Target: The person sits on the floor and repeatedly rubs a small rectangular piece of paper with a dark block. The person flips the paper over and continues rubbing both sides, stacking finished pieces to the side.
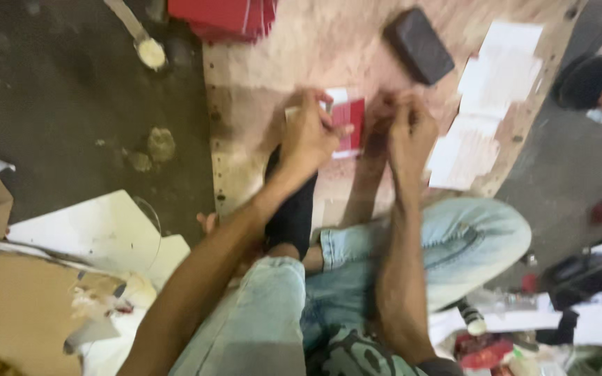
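mid-frame, left hand (309,136) pinches the red-and-white card (346,122) closed on the board (245,83); right hand (409,125) fingers curled at its edge (grip unclear), folding underway; next needs a firm crease.

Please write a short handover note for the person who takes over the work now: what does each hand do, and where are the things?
Left hand: grip pinched on the left edge of the red and white card, which lies on the board.
Right hand: fingers pressed at the card's right edge; the picture is blurred, so whether they pinch it I cannot tell.
Nearby: white sheets to the right on the board, a dark block above them, a red stack at the top edge.
Done and left: one card in hand; how many are finished cannot be told.
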Motion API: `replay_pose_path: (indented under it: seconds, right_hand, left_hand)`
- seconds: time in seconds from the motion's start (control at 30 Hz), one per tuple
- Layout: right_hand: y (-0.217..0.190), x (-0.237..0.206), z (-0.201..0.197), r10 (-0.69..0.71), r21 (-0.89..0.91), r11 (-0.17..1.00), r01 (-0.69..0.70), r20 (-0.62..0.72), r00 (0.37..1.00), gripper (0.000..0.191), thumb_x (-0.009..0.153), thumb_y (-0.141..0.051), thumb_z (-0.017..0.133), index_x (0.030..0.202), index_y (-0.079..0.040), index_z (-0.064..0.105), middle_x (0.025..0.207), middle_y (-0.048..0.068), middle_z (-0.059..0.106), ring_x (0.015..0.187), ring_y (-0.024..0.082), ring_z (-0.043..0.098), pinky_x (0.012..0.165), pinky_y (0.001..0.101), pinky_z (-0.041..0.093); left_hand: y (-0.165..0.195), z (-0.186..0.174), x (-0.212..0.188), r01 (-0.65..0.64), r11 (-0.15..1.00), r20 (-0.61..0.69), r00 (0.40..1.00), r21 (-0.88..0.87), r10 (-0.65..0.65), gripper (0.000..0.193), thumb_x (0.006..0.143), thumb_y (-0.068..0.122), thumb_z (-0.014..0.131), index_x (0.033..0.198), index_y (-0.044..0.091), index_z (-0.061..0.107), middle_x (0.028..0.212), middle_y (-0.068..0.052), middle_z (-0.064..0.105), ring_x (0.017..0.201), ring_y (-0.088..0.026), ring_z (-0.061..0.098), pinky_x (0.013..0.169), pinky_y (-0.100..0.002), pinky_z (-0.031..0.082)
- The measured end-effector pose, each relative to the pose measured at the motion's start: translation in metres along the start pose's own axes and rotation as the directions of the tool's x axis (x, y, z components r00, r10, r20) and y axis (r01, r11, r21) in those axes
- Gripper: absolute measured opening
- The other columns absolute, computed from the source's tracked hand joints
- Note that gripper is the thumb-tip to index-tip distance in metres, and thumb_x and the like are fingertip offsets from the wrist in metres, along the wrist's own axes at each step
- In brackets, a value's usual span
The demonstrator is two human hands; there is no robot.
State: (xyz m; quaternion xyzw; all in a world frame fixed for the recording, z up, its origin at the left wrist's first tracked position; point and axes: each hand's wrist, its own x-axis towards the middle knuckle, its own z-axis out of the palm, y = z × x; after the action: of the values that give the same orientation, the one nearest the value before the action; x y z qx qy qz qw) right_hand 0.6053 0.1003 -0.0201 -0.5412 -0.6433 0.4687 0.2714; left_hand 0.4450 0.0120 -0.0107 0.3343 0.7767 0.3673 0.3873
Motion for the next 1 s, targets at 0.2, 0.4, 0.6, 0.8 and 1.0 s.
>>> replay_pose_path:
  seconds: [0.2, 0.4, 0.6, 0.8, 1.0]
  right_hand:
    - [-0.01, -0.053, 0.03, -0.259, -0.503, 0.819, 0.276, 0.106, 0.96, 0.022, 0.093, -0.022, 0.075, 0.092, -0.003, 0.064, 0.076, 0.014, 0.064, 0.064, 0.032, 0.064, 0.06, 0.0444, 0.049]
    - [-0.039, -0.062, 0.044, -0.413, -0.482, 0.758, 0.439, 0.165, 0.895, 0.024, 0.091, -0.017, 0.073, 0.109, -0.003, 0.067, 0.091, 0.019, 0.069, 0.073, 0.038, 0.066, 0.064, 0.0437, 0.051]
    - [-0.077, 0.004, -0.043, -0.058, -0.304, 0.936, 0.177, 0.362, 0.93, 0.031, 0.09, -0.029, 0.081, 0.11, -0.006, 0.074, 0.09, 0.01, 0.075, 0.075, 0.019, 0.073, 0.067, 0.0334, 0.057]
    - [-0.083, 0.018, -0.001, -0.558, -0.017, 0.823, 0.568, -0.216, 0.802, 0.036, 0.092, -0.029, 0.081, 0.118, -0.007, 0.069, 0.096, 0.012, 0.071, 0.082, 0.023, 0.07, 0.073, 0.0366, 0.055]
    - [-0.069, -0.001, 0.014, -0.312, 0.512, 0.697, 0.502, -0.413, 0.856, 0.043, 0.093, -0.029, 0.08, 0.126, -0.007, 0.063, 0.102, 0.014, 0.066, 0.088, 0.028, 0.066, 0.08, 0.0398, 0.054]
  left_hand:
    - [0.0, -0.04, -0.02, -0.261, 0.889, 0.094, 0.965, 0.376, 0.244, 0.052, 0.088, 0.01, 0.078, 0.134, 0.007, 0.055, 0.121, -0.017, 0.063, 0.112, -0.036, 0.063, 0.09, -0.048, 0.053]
    - [-0.009, -0.062, -0.03, -0.785, 0.45, 0.482, 0.617, 0.425, 0.622, 0.072, 0.09, 0.033, 0.067, 0.155, 0.015, 0.043, 0.163, -0.016, 0.032, 0.152, -0.031, 0.031, 0.125, -0.054, 0.02]
    - [-0.009, -0.058, -0.015, -0.866, 0.363, 0.674, 0.496, 0.343, 0.548, 0.083, 0.098, 0.057, 0.056, 0.158, 0.004, 0.033, 0.168, -0.013, 0.03, 0.159, -0.027, 0.021, 0.129, -0.052, 0.007]
    - [-0.015, -0.057, -0.011, -0.863, 0.327, 0.696, 0.505, 0.386, 0.51, 0.083, 0.097, 0.061, 0.053, 0.156, 0.006, 0.037, 0.166, -0.011, 0.032, 0.156, -0.022, 0.025, 0.128, -0.052, 0.008]
    - [-0.022, -0.054, -0.009, -0.842, 0.394, 0.607, 0.54, 0.37, 0.583, 0.087, 0.092, 0.062, 0.054, 0.158, 0.006, 0.039, 0.164, -0.011, 0.037, 0.154, -0.021, 0.028, 0.127, -0.05, 0.01]
